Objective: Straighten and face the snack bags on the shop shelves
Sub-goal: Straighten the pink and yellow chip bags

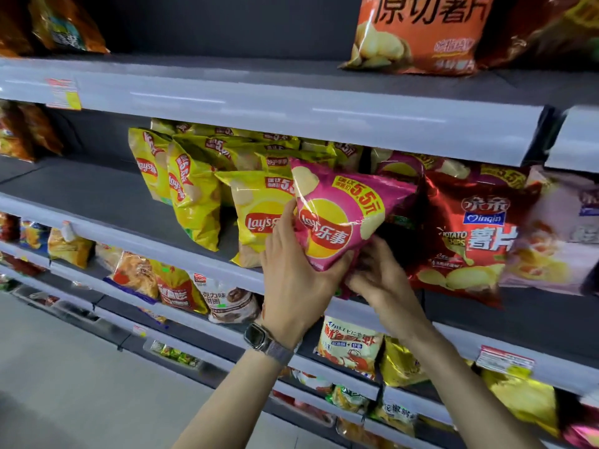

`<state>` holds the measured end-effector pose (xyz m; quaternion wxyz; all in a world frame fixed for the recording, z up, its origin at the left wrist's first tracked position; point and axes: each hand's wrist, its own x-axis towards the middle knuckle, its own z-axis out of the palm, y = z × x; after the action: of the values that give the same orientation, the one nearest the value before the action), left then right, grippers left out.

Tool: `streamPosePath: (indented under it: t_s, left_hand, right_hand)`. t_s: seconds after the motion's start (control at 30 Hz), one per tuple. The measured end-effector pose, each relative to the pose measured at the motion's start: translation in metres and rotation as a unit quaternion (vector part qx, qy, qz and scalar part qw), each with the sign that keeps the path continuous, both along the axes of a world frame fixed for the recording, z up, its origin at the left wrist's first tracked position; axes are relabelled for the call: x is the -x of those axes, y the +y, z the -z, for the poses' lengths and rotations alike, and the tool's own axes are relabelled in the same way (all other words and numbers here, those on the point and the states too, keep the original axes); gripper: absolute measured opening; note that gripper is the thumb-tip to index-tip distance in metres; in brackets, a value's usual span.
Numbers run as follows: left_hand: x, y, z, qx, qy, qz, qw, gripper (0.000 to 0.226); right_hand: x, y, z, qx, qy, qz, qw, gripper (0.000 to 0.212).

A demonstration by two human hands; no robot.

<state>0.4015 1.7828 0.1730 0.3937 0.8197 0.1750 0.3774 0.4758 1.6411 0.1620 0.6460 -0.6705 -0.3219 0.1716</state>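
Observation:
A pink Lay's chip bag (340, 215) stands tilted at the front of the middle shelf (136, 244), its face toward me. My left hand (291, 273) grips its lower left edge, thumb on the front. My right hand (379, 277) holds its bottom right corner from below. Several yellow Lay's bags (194, 196) stand to the left, some leaning, with one yellow bag (256, 215) right beside the pink one. A red Qinqin potato chip bag (466, 241) leans just to the right.
An orange chip bag (418, 34) sits on the top shelf. A pale pink bag (557, 241) stands at far right. Lower shelves hold mixed snack bags (181, 286). Price tags (504, 358) hang on shelf rails. Grey floor (64, 384) lies at lower left.

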Motion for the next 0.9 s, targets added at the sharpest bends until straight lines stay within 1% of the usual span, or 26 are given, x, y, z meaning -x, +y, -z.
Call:
streamPosePath:
  t_s: [0.07, 0.17, 0.23, 0.3, 0.4, 0.47, 0.53, 0.6, 0.7, 0.83, 0.9]
  left_hand:
    - [-0.005, -0.001, 0.004, 0.017, 0.005, 0.009, 1.0, 0.112]
    - [-0.003, 0.005, 0.007, 0.037, 0.011, 0.024, 0.999, 0.113]
    - [0.0, 0.009, 0.008, 0.039, 0.015, 0.042, 0.998, 0.106]
    - [0.001, 0.012, 0.009, 0.05, 0.022, 0.061, 0.997, 0.099]
    - [0.001, 0.014, 0.013, 0.078, 0.02, 0.073, 0.994, 0.081]
    - [0.003, 0.016, 0.015, 0.081, -0.009, 0.038, 0.996, 0.071]
    - [0.003, 0.023, 0.019, 0.082, -0.023, -0.02, 0.996, 0.068]
    - [0.0, 0.034, 0.024, 0.058, -0.012, -0.064, 0.996, 0.073]
    - [-0.004, 0.05, 0.03, -0.025, -0.014, -0.091, 0.995, 0.087]
    - [-0.001, 0.065, 0.035, -0.072, -0.054, -0.104, 0.991, 0.088]
    - [0.001, 0.071, 0.038, -0.084, -0.057, -0.109, 0.989, 0.087]
  right_hand:
    - [-0.003, 0.002, -0.002, 0.017, 0.011, -0.027, 0.999, 0.077]
    - [-0.004, 0.01, -0.004, 0.019, 0.021, -0.056, 0.998, 0.087]
    - [-0.001, 0.017, -0.004, 0.015, 0.022, -0.079, 0.997, 0.09]
    - [-0.001, 0.022, -0.003, 0.014, 0.02, -0.079, 0.997, 0.09]
    - [-0.003, 0.027, 0.0, -0.006, 0.032, -0.02, 0.999, 0.089]
    - [-0.006, 0.024, 0.0, -0.02, 0.03, 0.033, 0.999, 0.09]
    - [-0.011, 0.016, 0.0, -0.031, 0.031, 0.081, 0.996, 0.087]
    - [-0.018, 0.006, 0.001, -0.046, 0.042, 0.123, 0.99, 0.079]
    - [-0.03, -0.004, 0.001, -0.041, 0.061, 0.164, 0.984, 0.072]
    - [-0.048, 0.007, -0.002, 0.011, 0.082, 0.174, 0.981, 0.072]
    - [-0.058, 0.015, -0.004, 0.03, 0.088, 0.174, 0.98, 0.063]
